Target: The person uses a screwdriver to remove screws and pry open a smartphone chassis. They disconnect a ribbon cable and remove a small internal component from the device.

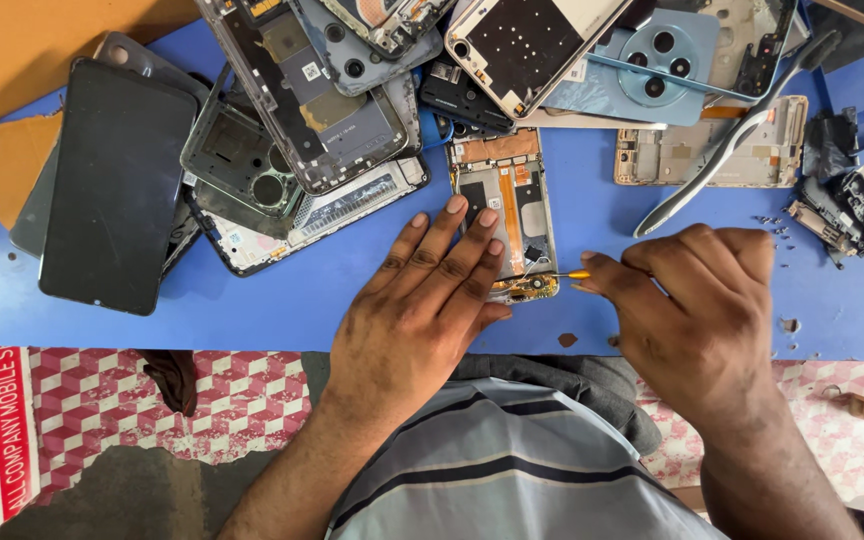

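An opened phone (504, 195) lies back-off on the blue table (352, 290), its boards and an orange flex cable showing. My left hand (422, 300) rests flat, fingers apart, with the fingertips pressing on the phone's left side and lower end. My right hand (697, 300) is closed around a small screwdriver (570, 274) with an orange collar. The screwdriver's tip touches the phone's bottom board near the lower right corner.
A heap of dismantled phones and frames (302, 110) fills the far side of the table. A dark phone (117, 180) lies at the left, grey tweezers (727, 140) and small loose parts (842, 205) at the right. Brown cardboard (32, 50) sits far left.
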